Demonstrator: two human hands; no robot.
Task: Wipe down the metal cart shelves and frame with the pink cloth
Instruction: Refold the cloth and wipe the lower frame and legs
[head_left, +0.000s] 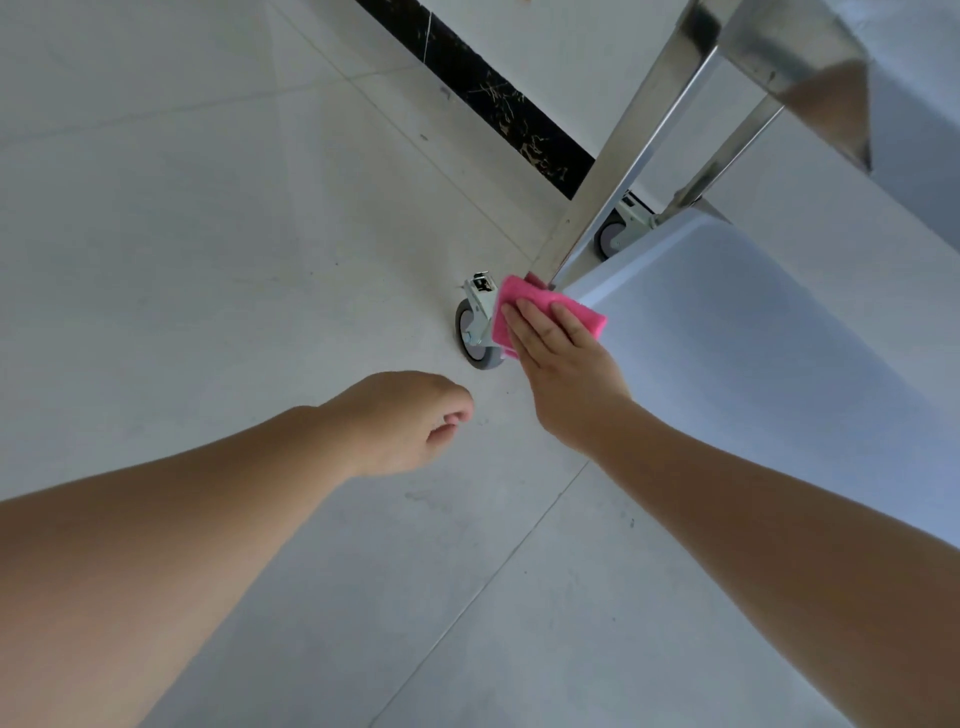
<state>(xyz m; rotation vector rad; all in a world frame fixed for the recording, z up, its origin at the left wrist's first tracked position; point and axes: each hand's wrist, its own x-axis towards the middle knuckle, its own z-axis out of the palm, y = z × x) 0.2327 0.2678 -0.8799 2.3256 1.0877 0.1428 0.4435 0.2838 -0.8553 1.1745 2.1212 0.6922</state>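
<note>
The right hand (563, 366) presses straight fingers flat on the folded pink cloth (519, 299) at the corner of the shiny metal cart's (623, 156) bottom shelf (727, 338), above the grey caster wheel (467, 340). The left hand (400, 421) hangs loosely curled, empty. Unpinched, the cloth may slip; hard pushing might roll the cart.

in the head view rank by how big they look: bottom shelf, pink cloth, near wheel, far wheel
bottom shelf
pink cloth, partly under the right hand
near wheel
far wheel, farther away and half hidden, so real size unsure
</note>
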